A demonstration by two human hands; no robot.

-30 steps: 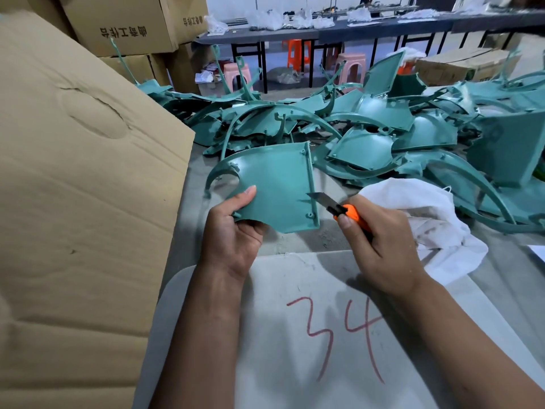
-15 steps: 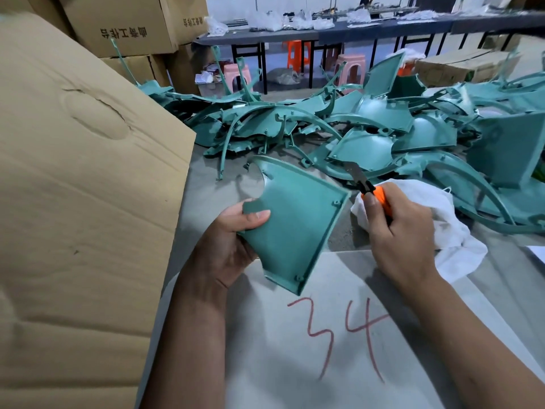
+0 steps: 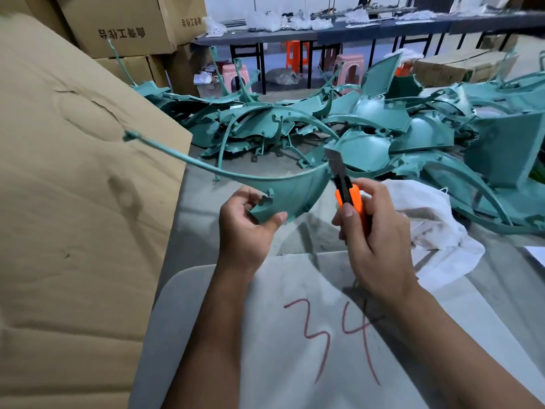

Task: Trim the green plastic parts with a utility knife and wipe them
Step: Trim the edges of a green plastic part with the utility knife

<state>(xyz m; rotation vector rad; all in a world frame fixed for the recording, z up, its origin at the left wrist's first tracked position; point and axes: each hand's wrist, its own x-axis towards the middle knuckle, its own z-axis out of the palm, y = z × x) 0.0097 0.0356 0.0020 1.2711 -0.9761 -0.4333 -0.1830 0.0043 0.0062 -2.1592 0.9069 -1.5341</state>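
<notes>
We see the left hand (image 3: 247, 228) pinching the lower corner of a green plastic part (image 3: 290, 191) held above the surface (image 3: 206, 219), while the right hand (image 3: 374, 231), fingers curled round the orange utility knife (image 3: 348, 196), sets its blade against the part's right tip, the white cloth (image 3: 427, 219) just beside.

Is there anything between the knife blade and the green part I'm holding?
Nothing visible. The utility knife in the right hand has its blade right at the upper corner of the green part held by the left hand.
</notes>
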